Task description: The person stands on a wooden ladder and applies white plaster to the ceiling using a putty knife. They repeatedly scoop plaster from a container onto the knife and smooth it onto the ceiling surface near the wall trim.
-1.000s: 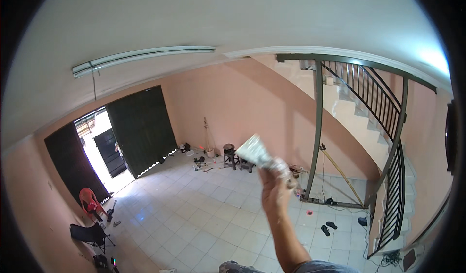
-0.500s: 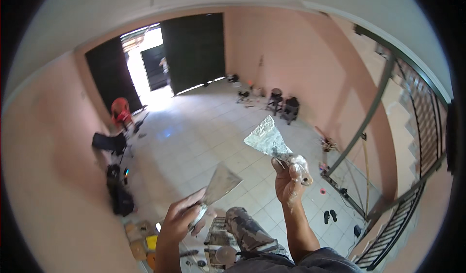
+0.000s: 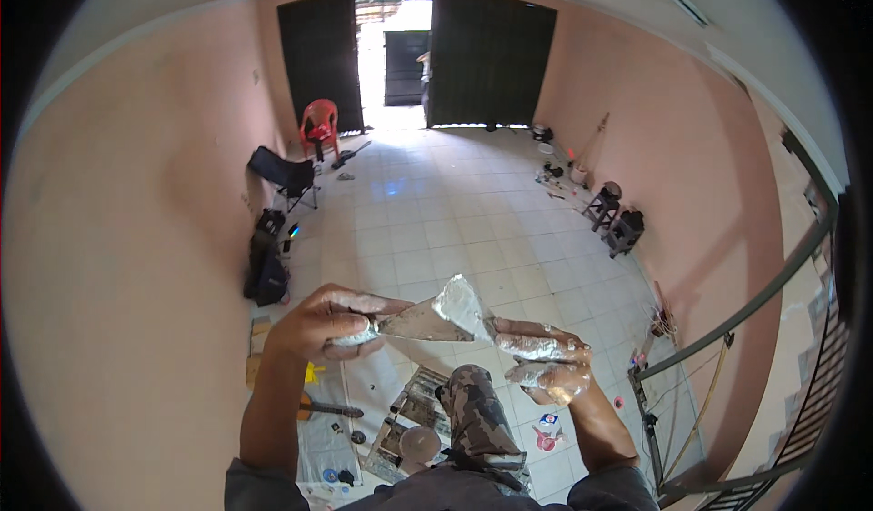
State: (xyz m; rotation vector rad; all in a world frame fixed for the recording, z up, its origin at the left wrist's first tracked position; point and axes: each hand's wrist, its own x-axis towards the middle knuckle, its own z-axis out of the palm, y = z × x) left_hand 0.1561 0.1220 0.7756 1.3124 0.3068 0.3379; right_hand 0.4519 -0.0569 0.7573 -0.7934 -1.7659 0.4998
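Observation:
Both my hands are raised in front of me, high above the tiled floor (image 3: 427, 229). My left hand (image 3: 323, 322), smeared with white, is closed round the handle of a putty knife (image 3: 411, 322) whose blade points right. My right hand (image 3: 550, 361), its fingers coated in wet white paste, grips a second putty knife (image 3: 466, 307). That blade carries white paste and points left, crossing the end of the left blade. Whether the blades touch I cannot tell. The right knife's handle is mostly hidden by my fingers.
Below me are a worn slatted platform (image 3: 396, 429) and a round tub (image 3: 420, 444). A red chair (image 3: 318, 122), a folding chair (image 3: 284, 173) and black bags (image 3: 265, 273) line the left wall. Stools (image 3: 624, 232) stand along the right wall, near a metal railing (image 3: 759, 288).
My hands have come together and the two blades now overlap; the right knife has turned from upright to pointing left. The view has swung left, bringing the doorway toward the middle.

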